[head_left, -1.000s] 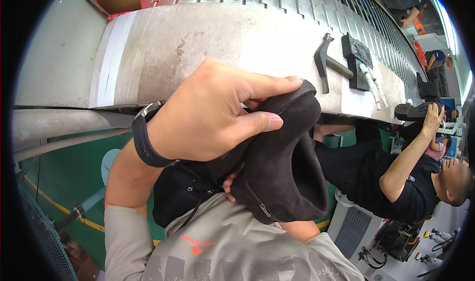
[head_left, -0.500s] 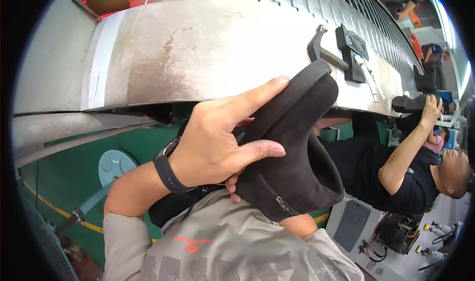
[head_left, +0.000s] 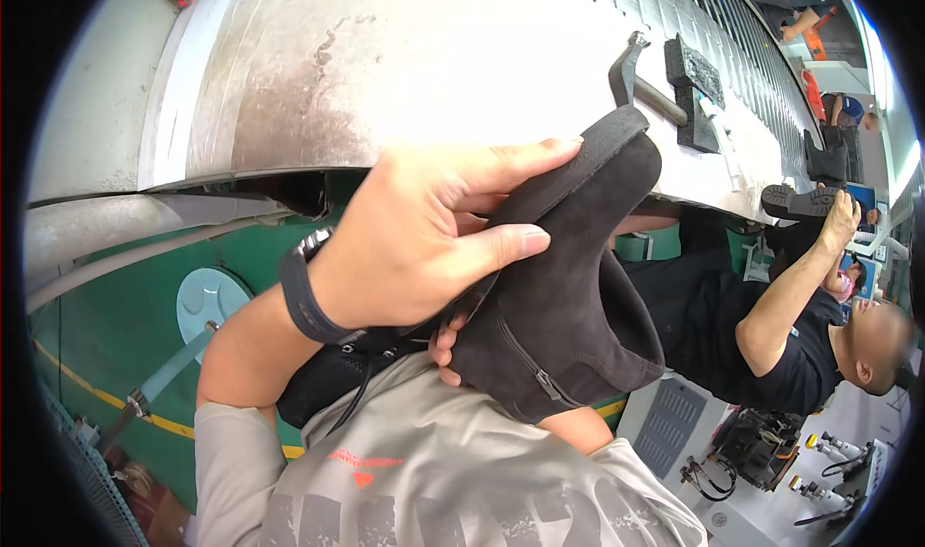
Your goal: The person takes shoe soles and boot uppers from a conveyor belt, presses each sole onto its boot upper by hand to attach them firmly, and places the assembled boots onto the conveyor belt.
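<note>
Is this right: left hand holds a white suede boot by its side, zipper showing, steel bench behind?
Not quite: the boot is black, not white. The head view shows the left hand on its side, the zipper showing, and the steel bench behind.

A shoe factory: steel conveyor line [head_left: 385,75], boots, a seated co-worker [head_left: 771,325] alongside.
</note>
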The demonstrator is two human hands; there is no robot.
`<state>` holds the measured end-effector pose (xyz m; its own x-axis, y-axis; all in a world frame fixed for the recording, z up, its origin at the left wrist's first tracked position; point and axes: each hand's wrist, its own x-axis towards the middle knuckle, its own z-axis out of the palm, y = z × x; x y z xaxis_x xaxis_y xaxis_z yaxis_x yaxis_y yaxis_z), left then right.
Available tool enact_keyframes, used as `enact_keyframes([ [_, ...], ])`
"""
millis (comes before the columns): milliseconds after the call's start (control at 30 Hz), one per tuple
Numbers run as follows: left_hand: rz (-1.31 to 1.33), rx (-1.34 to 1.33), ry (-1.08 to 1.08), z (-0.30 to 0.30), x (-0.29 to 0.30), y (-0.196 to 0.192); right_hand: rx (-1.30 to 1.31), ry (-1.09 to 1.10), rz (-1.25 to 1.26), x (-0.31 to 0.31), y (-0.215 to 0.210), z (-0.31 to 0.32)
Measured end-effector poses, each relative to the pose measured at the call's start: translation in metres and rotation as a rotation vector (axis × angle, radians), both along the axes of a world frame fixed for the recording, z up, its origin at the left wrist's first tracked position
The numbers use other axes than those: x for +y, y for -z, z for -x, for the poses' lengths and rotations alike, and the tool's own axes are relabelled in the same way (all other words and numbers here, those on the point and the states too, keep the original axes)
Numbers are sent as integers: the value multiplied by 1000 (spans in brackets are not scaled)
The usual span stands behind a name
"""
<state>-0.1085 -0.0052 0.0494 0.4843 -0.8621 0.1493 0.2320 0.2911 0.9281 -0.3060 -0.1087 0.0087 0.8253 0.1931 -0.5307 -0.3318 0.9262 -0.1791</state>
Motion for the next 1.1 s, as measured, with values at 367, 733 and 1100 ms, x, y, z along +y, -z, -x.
enact_keyframes([
  [367,-146,-656,-379,34,-6,10,-56,-17,141,-15,-5,-10],
  [733,91,-741,-397,1,-14,-38,-102,-27,1558,8,-74,-40],
  [1100,178,-661,-389,-45,-6,-73,-208,179,1437,-9,-64,-50],
])
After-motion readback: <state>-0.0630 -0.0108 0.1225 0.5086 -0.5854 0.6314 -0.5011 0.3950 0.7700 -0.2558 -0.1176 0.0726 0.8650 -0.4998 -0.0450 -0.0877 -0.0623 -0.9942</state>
